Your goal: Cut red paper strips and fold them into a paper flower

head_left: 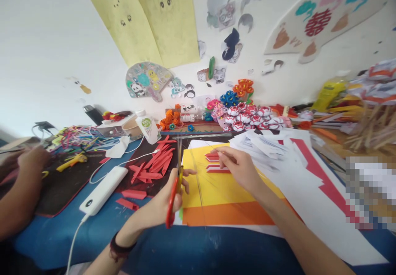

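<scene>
Dark wristband [119, 248], left hand [162, 200] grasping red-handled scissors [173, 195], right hand [239, 165] pinched at red-and-white paper strips [215, 170], its hold unclear, yellow sheet [218, 194] beneath

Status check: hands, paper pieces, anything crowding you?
Left hand holding red-handled scissors, blades up. Right hand at red-and-white paper pieces, grip unclear. Yellow sheet underneath; loose red pieces close on left.

Red-handled scissors [173, 196] and red-and-white strips [214, 170], blue bench [185, 248].
Left hand [161, 204] holds the scissors, blades upward; right hand [239, 165], thumb and finger close together, is at the strips on yellow paper [213, 194].
</scene>
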Demonstrator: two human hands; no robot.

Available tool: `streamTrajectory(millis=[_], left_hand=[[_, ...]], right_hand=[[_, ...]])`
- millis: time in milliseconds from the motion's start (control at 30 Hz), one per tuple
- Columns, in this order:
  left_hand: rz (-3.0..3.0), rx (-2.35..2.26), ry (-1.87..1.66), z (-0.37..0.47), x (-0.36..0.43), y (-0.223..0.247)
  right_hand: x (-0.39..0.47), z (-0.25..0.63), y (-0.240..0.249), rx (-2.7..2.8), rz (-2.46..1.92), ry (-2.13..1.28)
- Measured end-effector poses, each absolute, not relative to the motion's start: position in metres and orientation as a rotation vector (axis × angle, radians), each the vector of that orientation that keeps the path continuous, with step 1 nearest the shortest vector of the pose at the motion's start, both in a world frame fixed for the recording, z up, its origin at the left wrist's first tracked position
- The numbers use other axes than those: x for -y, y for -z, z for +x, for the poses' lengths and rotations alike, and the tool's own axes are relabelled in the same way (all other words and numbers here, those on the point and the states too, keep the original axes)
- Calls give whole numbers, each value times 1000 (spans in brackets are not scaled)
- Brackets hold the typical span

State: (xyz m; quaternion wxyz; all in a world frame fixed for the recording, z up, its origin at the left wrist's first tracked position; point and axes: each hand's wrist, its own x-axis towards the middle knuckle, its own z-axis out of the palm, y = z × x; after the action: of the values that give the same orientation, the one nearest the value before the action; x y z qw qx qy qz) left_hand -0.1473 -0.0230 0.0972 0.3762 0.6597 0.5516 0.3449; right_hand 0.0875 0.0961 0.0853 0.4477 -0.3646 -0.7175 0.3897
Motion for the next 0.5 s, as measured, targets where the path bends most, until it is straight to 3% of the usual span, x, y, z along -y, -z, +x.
streamTrajectory(millis=[267,500], left_hand=[[1661,-1871,-962,-122,23,-93],[1700,-1854,-898,-116,27,-85]], right_hand=[[-83,89,-99,1669,-786,-998],[-77,88,-98,1649,-753,-900]])
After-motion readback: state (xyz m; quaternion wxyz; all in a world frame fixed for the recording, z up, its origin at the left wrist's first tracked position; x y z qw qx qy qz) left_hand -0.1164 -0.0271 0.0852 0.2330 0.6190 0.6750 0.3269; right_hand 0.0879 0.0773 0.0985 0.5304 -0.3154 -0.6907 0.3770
